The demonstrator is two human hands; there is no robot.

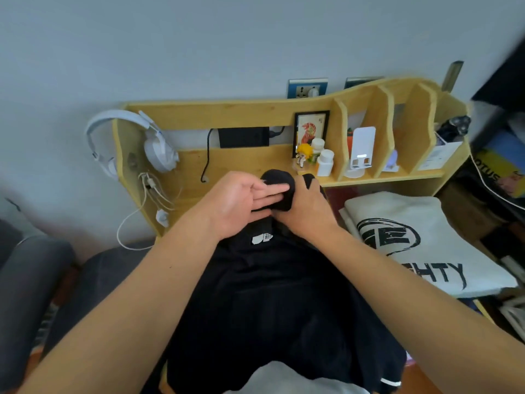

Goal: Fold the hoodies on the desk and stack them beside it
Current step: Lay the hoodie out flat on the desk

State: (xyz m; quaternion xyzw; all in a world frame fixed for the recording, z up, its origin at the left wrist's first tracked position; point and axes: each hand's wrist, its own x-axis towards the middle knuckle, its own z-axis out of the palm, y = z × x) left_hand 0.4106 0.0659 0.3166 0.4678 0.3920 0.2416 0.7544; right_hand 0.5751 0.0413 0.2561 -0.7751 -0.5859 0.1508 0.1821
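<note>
Black cloth fills the middle of the view: a black hoodie [272,302] lies spread on the tabletop [193,172], its hood end toward the wooden shelf unit [377,115] at the back and its hem hanging over the near edge. A small white label [262,238] shows just below the hands. The left hand [241,203] rests on the bunched hood with its fingers straight and flat, palm turned inward, holding nothing. The right hand [305,207] has its grip closed around the same bunch of dark cloth, thumb on top. The two hands touch at the hood.

To the right, just beside the black one, a folded white hoodie [420,240] with black print lies flat; its left edge is near the right forearm. Close behind the hood stand white bottles [325,162], a small figure [304,155] and a framed picture [311,132], leaving little room at the back. White headphones [142,140] hang on the shelf's left end, with white cables [147,200] trailing below. Bare wood shows only to the left of the hands.
</note>
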